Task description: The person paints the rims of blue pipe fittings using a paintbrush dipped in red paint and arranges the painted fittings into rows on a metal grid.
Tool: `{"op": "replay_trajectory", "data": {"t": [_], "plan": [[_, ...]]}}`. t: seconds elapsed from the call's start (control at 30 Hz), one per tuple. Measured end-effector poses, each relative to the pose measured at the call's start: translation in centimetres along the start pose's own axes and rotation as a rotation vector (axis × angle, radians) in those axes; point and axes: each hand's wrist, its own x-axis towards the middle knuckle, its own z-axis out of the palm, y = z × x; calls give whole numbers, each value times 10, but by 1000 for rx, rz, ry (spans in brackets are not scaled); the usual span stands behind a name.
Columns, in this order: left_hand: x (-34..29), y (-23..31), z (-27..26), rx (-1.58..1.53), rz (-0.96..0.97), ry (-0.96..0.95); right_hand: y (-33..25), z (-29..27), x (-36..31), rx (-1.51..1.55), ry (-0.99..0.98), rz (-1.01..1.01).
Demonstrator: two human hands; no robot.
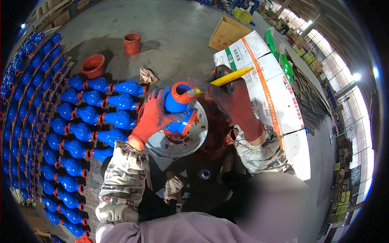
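My left hand [152, 115], in a red glove smeared with dark stains, is closed around a blue pipe fitting [175, 104] with orange-red end rims. The fitting is held above a grey round lid or basin [198, 139] splashed with red paint. My right hand [241, 105], gloved alike, grips a paintbrush [233, 77] with a yellow handle. Its red-stained bristles lie against the fitting's upper rim. Below my right hand is a dark red, paint-coated container [214, 139], partly hidden by the hand and the basin.
Rows of blue fittings [81, 131] with orange-red ends lie on mesh at the left, with more racked beyond. Two red-brown pots [132, 44] and a crumpled rag [148, 75] are on the floor ahead. White cartons [267, 77] stand close on the right, a cardboard box [229, 33] behind them.
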Motion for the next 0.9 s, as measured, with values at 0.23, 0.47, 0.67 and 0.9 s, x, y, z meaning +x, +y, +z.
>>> {"op": "replay_trajectory", "data": {"t": [0.23, 0.47, 0.67, 0.9], "plan": [[5, -5, -6, -729, -165, -264, 11, -32, 21, -62, -11, 146], [-1, 5, 2, -386, -22, -182, 46, -38, 18, 332, 274, 47], [-21, 8, 8, -116, 19, 122, 52, -53, -28, 210, 434, 171], [-30, -5, 23, -381, -72, 50, 68, -70, -65, 400, 422, 142]]}}
